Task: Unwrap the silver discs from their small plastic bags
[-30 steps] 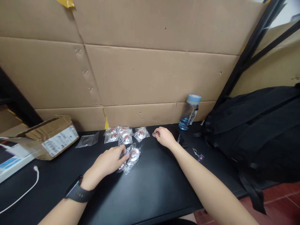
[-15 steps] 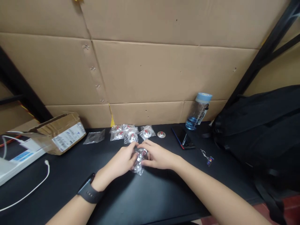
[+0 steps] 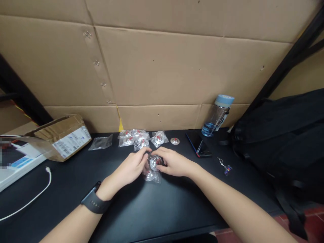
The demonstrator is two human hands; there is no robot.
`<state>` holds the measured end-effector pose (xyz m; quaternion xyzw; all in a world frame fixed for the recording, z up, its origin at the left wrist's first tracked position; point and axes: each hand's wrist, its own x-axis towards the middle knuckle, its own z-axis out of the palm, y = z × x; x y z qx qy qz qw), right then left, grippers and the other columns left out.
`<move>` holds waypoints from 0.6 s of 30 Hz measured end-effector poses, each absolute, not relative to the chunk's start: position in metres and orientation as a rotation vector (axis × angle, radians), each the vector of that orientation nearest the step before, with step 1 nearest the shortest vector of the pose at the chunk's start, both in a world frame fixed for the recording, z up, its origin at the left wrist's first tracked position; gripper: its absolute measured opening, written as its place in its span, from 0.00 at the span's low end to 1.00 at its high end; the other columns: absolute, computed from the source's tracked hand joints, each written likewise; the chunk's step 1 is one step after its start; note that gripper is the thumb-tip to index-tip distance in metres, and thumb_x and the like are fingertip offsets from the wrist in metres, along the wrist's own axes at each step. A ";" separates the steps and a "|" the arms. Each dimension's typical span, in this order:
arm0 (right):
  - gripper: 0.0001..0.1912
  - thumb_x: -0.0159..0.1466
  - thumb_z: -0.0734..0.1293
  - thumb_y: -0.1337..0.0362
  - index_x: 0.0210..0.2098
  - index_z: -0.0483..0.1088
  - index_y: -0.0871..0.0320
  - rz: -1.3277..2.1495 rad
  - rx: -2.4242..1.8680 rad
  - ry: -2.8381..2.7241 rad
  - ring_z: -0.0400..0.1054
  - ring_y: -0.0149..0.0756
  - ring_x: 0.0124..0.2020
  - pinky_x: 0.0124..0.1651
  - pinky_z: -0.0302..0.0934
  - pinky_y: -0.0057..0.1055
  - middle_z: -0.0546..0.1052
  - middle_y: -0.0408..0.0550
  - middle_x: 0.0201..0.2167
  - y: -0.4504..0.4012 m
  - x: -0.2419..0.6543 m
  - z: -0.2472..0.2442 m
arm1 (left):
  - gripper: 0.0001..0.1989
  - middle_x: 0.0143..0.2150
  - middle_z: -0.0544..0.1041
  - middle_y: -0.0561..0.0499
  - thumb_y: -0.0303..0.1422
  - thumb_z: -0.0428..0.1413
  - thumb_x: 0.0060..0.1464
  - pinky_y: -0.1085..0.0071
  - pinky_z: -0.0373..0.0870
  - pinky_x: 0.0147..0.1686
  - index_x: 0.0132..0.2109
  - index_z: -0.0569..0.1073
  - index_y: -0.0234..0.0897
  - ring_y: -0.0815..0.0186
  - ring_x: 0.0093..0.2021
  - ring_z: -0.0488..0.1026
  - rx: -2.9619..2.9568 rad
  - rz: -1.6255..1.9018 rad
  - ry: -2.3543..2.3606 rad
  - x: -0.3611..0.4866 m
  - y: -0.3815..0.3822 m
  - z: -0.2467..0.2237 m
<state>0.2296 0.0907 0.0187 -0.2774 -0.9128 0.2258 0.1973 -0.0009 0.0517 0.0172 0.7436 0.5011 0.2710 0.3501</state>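
Two shiny silver discs with red centre pieces, in clear plastic bags, are between my hands, one above the other: an upper bagged disc [image 3: 154, 163] and a lower bagged disc [image 3: 149, 175]. My right hand [image 3: 170, 162] curls its thumb and fingers around the upper one. From the other side, my left hand [image 3: 135, 164] pinches at the left edge of the plastic; its fingertips are partly hidden. Just beyond lies a group of similar bagged discs [image 3: 134, 139], with a single bagged disc [image 3: 159, 138] beside it. An unwrapped disc [image 3: 174, 141] rests further right.
A flat clear bag [image 3: 100, 143] and an opened cardboard box [image 3: 72, 140] lie at left, near a white power strip [image 3: 27, 168] and cable [image 3: 37, 195]. On the right are a phone [image 3: 199, 145], water bottle [image 3: 217, 116], keychain [image 3: 227, 169] and black backpack [image 3: 283, 141]. Cardboard [image 3: 162, 71] walls the back.
The upper disc has turned more into view between my hands, and the bag's lower corner spreads further right. My fingers have shifted slightly. The camera view has tilted down a little.
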 end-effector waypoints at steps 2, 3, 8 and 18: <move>0.28 0.63 0.67 0.73 0.62 0.67 0.54 0.609 -0.723 -2.562 0.72 0.42 0.50 0.52 0.68 0.38 0.74 0.53 0.57 0.092 0.229 0.019 | 0.19 0.33 0.81 0.54 0.31 0.44 0.69 0.68 0.74 0.36 0.63 0.64 0.43 0.62 0.30 0.80 2.011 0.690 1.284 -0.006 0.053 0.017; 0.29 0.63 0.65 0.76 0.62 0.67 0.55 0.600 -0.684 -2.568 0.72 0.42 0.52 0.54 0.67 0.38 0.74 0.53 0.58 0.093 0.229 0.019 | 0.21 0.34 0.82 0.54 0.28 0.45 0.67 0.68 0.74 0.37 0.64 0.65 0.44 0.63 0.32 0.80 2.069 0.677 1.272 -0.008 0.054 0.017; 0.31 0.62 0.59 0.82 0.61 0.70 0.56 0.615 -0.570 -2.587 0.73 0.39 0.53 0.57 0.66 0.38 0.77 0.53 0.55 0.098 0.231 0.021 | 0.32 0.43 0.83 0.52 0.20 0.49 0.58 0.68 0.73 0.45 0.67 0.64 0.45 0.63 0.41 0.80 2.251 0.638 1.116 -0.013 0.055 0.016; 0.23 0.63 0.66 0.79 0.55 0.75 0.56 0.655 -0.578 -2.590 0.75 0.39 0.48 0.53 0.67 0.36 0.80 0.51 0.49 0.101 0.233 0.024 | 0.32 0.48 0.80 0.49 0.30 0.60 0.59 0.64 0.73 0.45 0.68 0.63 0.46 0.59 0.42 0.77 2.315 0.575 1.206 -0.013 0.054 0.011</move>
